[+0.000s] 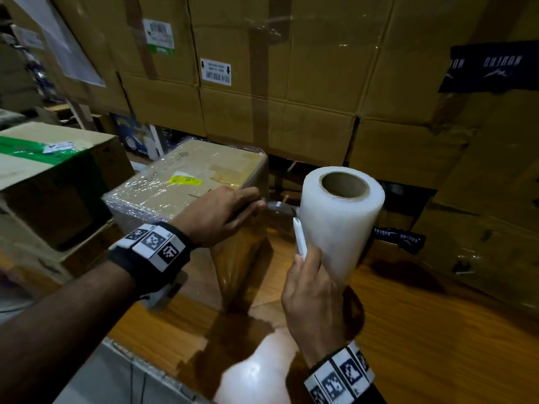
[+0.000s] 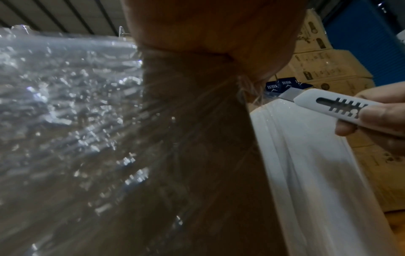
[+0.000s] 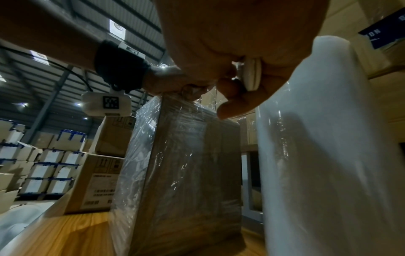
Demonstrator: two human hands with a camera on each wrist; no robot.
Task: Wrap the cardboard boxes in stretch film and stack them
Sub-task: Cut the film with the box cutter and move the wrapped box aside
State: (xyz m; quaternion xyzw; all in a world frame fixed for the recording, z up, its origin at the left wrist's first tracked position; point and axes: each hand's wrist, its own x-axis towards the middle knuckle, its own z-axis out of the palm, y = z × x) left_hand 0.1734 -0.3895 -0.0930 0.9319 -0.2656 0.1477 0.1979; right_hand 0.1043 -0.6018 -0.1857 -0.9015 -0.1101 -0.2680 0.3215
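The wooden surface [image 1: 423, 330] carries a film-wrapped cardboard box [image 1: 186, 182] standing close to its far edge, with a wall of stacked large cartons [image 1: 291, 83] rising right behind it. A second carton with green tape [image 1: 52, 176] sits tight against the wrapped box on the left, so that side is closed in. The only free stretch of wood lies in front and to the right of the box, where the near edge of the surface [image 1: 140, 365] drops away.

The stretch film roll [image 1: 341, 223] stands upright on the surface just to the right of the wrapped box, its cardboard core open at the top and empty. A short band of film runs from the box's upper right corner across to the roll.

The left hand [image 1: 221, 217] lies over the top right edge of the wrapped box, its fingers curled and pinching the gathered film [image 1: 275, 205] at that corner. The right hand [image 1: 312, 295] is closed around a white utility knife [image 1: 300, 237], thumb along the handle, with the hand resting against the side of the roll. In the left wrist view the knife's blade [image 2: 287, 94] is extended and meets the film strand at the top of the roll.
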